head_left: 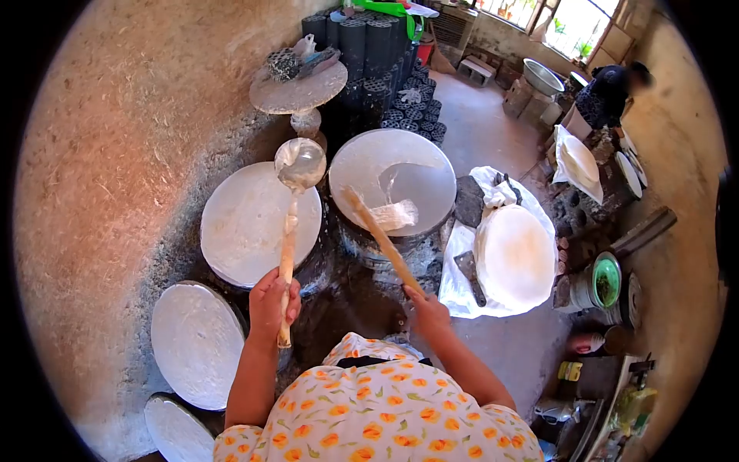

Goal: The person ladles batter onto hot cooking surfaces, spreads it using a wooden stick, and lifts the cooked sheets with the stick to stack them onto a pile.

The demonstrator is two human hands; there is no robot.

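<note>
My left hand (275, 302) is closed around the wooden handle of a ladle (288, 246). The ladle's round metal bowl (300, 163), coated with white batter, is near the left rim of a tall vat. In my right hand (426, 309) is the stick of a whitish brush (392, 216), whose head lies on the pale surface inside the vat (362, 154). To the left of the vat is a round white griddle (258, 223). A stack of round thin pancakes (516, 258) sits on white plastic at the right, beside a dark scraper (469, 276).
Two more round white discs (196, 344) (178, 431) stand at the lower left. Behind are a round stand (299, 86) and stacked black briquettes (366, 46). Another person (604, 96) bends at the upper right, near a metal basin (543, 77). A green bowl (606, 280) is at the right.
</note>
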